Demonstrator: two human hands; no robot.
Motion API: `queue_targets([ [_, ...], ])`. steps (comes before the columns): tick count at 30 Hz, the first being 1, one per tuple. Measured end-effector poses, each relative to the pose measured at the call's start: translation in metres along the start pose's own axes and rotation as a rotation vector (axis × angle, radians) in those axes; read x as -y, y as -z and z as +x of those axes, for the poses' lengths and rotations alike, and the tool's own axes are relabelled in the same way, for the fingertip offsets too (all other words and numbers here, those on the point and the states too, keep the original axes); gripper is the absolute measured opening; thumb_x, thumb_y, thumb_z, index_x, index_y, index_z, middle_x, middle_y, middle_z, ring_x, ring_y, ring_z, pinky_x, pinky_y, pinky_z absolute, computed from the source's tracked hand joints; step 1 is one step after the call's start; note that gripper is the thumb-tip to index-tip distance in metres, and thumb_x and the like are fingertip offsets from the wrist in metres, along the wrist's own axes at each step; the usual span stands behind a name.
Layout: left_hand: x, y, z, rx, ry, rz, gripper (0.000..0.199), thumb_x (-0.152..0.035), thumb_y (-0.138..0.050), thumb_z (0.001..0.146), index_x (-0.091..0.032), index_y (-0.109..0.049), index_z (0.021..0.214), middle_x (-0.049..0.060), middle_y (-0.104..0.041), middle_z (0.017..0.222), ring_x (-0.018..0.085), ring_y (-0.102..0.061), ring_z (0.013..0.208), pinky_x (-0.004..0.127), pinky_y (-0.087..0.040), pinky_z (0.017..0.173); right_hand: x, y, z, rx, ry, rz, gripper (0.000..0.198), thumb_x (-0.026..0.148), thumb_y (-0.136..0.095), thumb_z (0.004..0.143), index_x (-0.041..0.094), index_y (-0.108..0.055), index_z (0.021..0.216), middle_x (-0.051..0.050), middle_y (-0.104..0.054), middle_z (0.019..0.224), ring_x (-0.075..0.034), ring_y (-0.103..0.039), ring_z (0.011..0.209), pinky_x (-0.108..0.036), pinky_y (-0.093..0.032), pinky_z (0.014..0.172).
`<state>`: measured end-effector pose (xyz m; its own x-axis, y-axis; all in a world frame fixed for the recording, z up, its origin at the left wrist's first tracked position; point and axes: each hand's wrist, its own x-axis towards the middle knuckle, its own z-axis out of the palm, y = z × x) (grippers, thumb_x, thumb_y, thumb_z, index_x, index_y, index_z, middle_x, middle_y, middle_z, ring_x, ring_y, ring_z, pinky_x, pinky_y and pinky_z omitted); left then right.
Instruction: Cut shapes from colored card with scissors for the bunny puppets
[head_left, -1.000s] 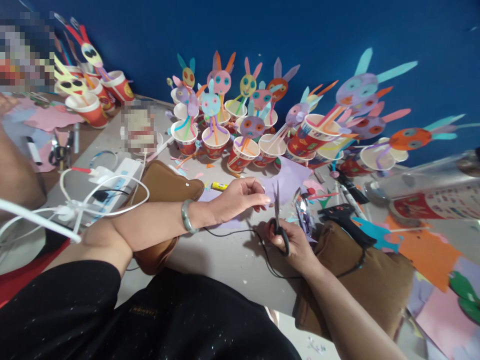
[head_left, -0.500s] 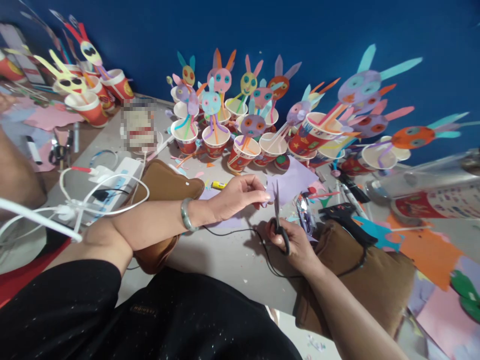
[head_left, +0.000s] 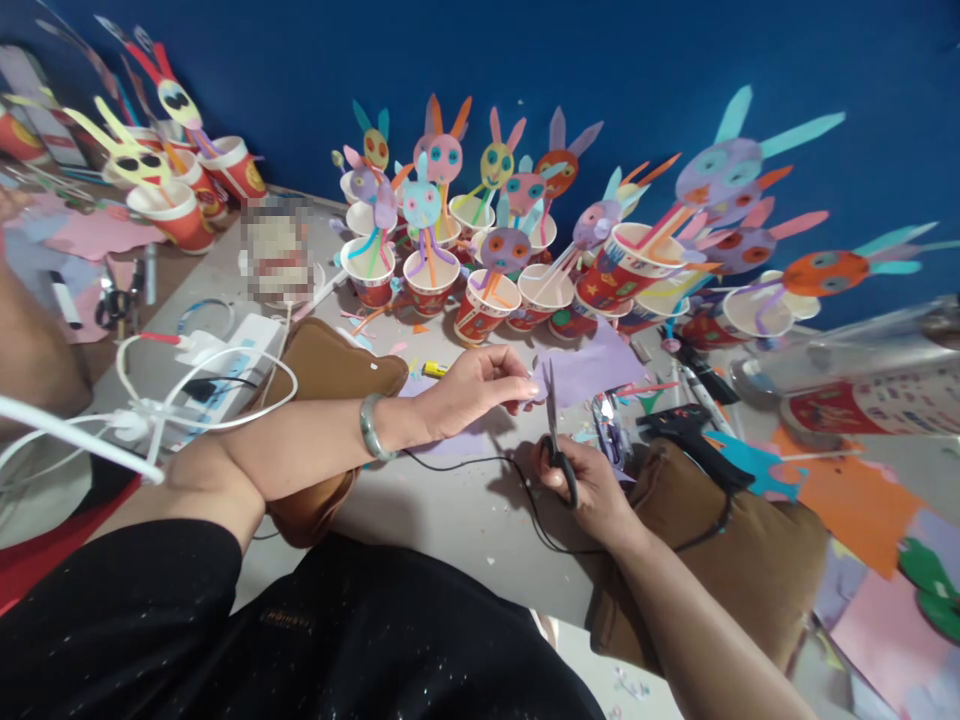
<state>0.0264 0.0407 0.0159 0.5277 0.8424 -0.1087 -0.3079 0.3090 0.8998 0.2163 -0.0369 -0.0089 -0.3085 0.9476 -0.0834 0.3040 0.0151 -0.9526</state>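
Observation:
Between the thumb and fingers of my left hand (head_left: 480,395) is a small piece of purple paper (head_left: 531,402), mostly covered by the fingertips. My right hand (head_left: 589,485) grips black-handled scissors (head_left: 553,420), their blades pointing up and slightly apart, close beside the paper. Behind the scissors lies a larger purple paper sheet (head_left: 596,365) on the grey table (head_left: 450,520). A yellow marker-like item (head_left: 433,369) rests just beyond my left hand.
Paper cups (head_left: 487,305) with coloured paper rabbit figures line the blue wall. White cables and a power strip (head_left: 244,365) lie left, near a person's arm (head_left: 37,330). At right are a black glue gun (head_left: 694,435), brown cushion (head_left: 727,560) and orange sheet (head_left: 859,505).
The scissor blades stand a little further apart than before. Both hands stay in nearly the same place, and the left still pinches the paper.

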Motion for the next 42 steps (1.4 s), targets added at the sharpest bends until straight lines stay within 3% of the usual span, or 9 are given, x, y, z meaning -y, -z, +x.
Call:
queue_targets([
  [14,-0.0007,0.0025,0.0026,-0.019,-0.009,-0.027,0.023,-0.024,-0.073,0.072,-0.016,-0.052,0.074,-0.003,-0.062,0.065,0.007,-0.06,0.061,0.023,-0.047,0.062,-0.0003,0.0006,0.0013,-0.001,0.006,-0.007,0.062,0.08,-0.061,0.073,0.02,-0.049,0.058,0.002,-0.048,0.056,-0.013,-0.04,0.055,-0.028,-0.033,0.054],
  [42,-0.0052,0.003,0.0014,0.01,-0.025,0.146,0.015,-0.013,-0.068,0.077,-0.015,-0.053,0.074,-0.002,-0.062,0.065,0.007,-0.059,0.062,0.022,-0.046,0.063,0.0006,0.0018,0.0016,0.031,0.001,-0.019,0.062,0.079,-0.06,0.075,0.02,-0.049,0.06,0.002,-0.048,0.057,-0.013,-0.042,0.056,-0.028,-0.033,0.056],
])
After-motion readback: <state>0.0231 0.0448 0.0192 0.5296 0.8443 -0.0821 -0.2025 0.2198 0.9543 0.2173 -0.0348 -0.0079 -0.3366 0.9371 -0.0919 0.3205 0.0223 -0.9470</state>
